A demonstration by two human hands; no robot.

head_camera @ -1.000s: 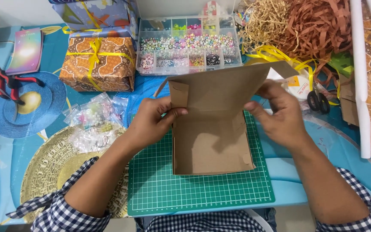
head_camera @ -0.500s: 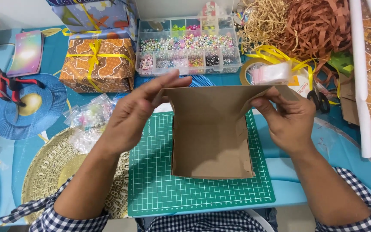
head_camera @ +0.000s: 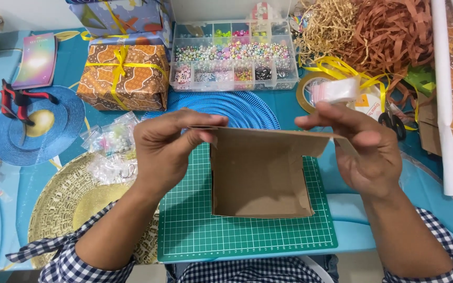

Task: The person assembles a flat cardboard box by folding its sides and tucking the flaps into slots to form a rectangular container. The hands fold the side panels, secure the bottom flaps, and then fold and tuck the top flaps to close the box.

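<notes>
Item: brown cardboard box, open-topped, held in both hands over a green gridded cutting mat.

I log the box at the centre of the view, its base low over the mat, whether touching I cannot tell, and its upper flap raised towards 12 o'clock. My left hand, at 9 o'clock of the box, pinches the flap's left corner between thumb and closed fingers. My right hand, at 3 o'clock, nips the flap's right end with fingers partly curled, palm otherwise free. At 12 o'clock: a clear plastic compartment tray of coloured beads. At 11 o'clock: a gift parcel in brown patterned paper tied with yellow ribbon. At 1 o'clock: a heap of tan and brown shredded paper. At 9 o'clock: small clear bags of beads on the blue table covering.
</notes>
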